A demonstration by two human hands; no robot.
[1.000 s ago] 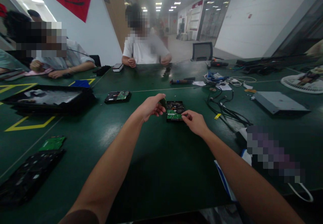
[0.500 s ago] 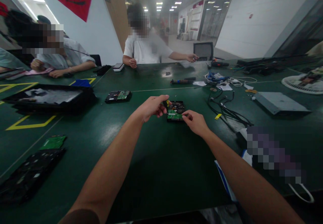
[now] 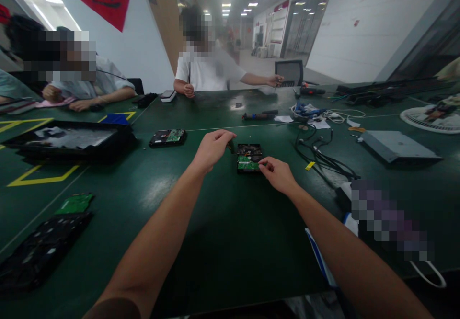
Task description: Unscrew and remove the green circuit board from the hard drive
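Now left hand (image 3: 213, 148) higher, beside hard drive (image 3: 249, 159)

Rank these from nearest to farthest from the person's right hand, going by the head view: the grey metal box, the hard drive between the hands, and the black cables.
1. Hard drive: nearest, just left of the right hand.
2. Black cables: to the hand's right.
3. Grey metal box: farthest, further right.

The drive (image 3: 256, 150) is black, its board (image 3: 247, 164) green, the table (image 3: 223, 223) dark green with yellow outlines (image 3: 36, 183).
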